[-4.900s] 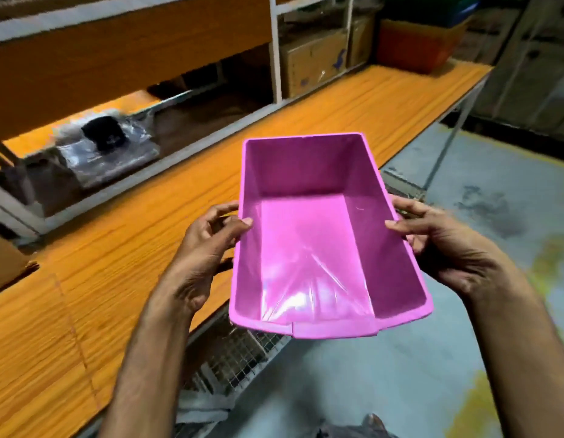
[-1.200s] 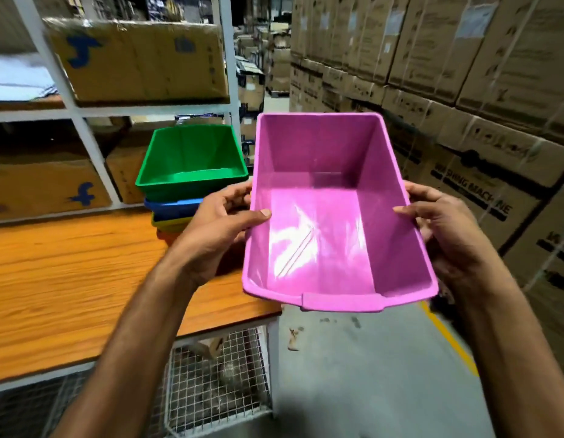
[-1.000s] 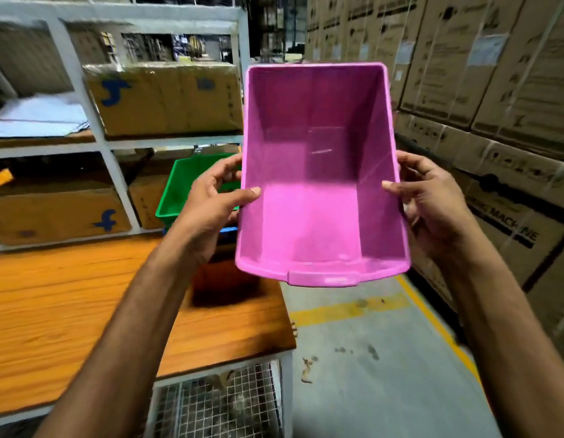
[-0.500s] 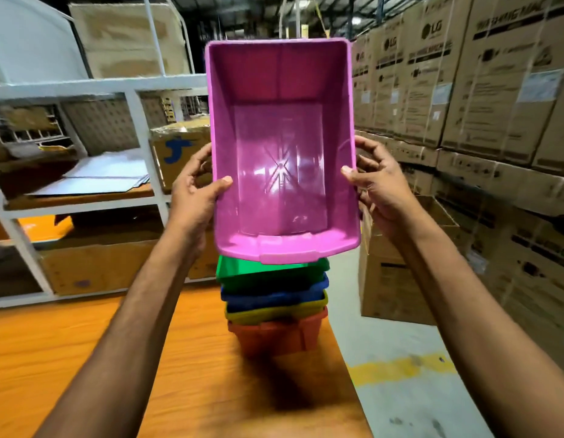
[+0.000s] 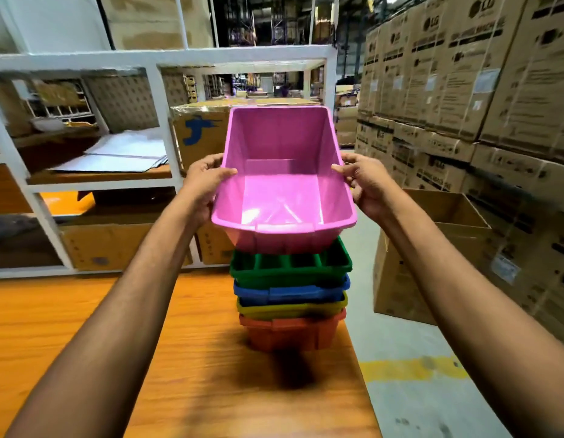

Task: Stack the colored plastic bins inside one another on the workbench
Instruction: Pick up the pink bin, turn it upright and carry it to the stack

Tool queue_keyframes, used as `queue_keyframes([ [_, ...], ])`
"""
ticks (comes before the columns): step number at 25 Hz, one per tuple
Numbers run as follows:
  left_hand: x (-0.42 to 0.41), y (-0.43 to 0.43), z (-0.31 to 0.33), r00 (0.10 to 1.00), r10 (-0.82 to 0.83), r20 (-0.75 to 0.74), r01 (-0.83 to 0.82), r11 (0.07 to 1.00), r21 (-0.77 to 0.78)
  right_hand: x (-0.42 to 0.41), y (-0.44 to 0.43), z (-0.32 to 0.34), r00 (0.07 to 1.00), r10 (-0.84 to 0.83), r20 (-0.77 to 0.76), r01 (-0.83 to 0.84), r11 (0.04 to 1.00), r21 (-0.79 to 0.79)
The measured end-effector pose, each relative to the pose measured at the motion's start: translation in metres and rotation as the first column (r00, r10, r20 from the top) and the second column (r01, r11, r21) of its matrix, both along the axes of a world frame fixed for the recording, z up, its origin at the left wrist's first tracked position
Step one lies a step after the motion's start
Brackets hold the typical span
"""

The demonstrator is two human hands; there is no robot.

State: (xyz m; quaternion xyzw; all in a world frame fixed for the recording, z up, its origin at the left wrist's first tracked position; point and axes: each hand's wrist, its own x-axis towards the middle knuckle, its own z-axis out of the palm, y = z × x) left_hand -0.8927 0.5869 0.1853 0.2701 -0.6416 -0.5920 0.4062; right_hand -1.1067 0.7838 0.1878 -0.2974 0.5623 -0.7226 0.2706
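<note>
left hand (image 5: 202, 184) and right hand (image 5: 367, 184): fingers clamped on opposite long rims of the pink bin (image 5: 283, 184), thumbs hooked inside, so it hangs level, mouth up. just below the fingers, its base sits at the mouth of the green bin (image 5: 290, 267), top of 4 nested (blue, yellow, orange under). stack stands near the surface (image 5: 84, 327) edge. judgement: being lowered in to nest.

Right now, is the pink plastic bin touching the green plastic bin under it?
Cannot tell. In the head view the pink plastic bin hides the green plastic bin's opening, so neither contact nor gap shows.
</note>
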Motion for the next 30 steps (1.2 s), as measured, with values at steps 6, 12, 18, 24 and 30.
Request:
queue_keyframes([
  [6,-0.009,-0.013,-0.030,0.968,-0.017,0.252,-0.008,0.995,0.099,-0.006,-0.005,-0.014,0.992,0.009,0.123,-0.034,0.979,0.203],
  [12,-0.009,-0.003,-0.050,0.934,0.018,0.356,-0.086,0.980,0.177,-0.005,-0.006,-0.037,0.976,-0.045,0.211,-0.033,0.935,0.354],
  [18,-0.010,0.011,-0.063,0.933,0.036,0.359,-0.105,0.979,0.176,-0.002,-0.007,-0.057,0.978,-0.093,0.186,0.017,0.927,0.374],
  [24,-0.003,0.019,-0.060,0.918,0.041,0.396,-0.125,0.975,0.187,0.001,-0.003,-0.065,0.974,-0.127,0.185,0.052,0.930,0.365],
  [30,0.003,0.029,-0.053,0.888,0.068,0.454,-0.147,0.979,0.140,0.007,0.004,-0.065,0.975,-0.153,0.162,0.082,0.923,0.375],
])
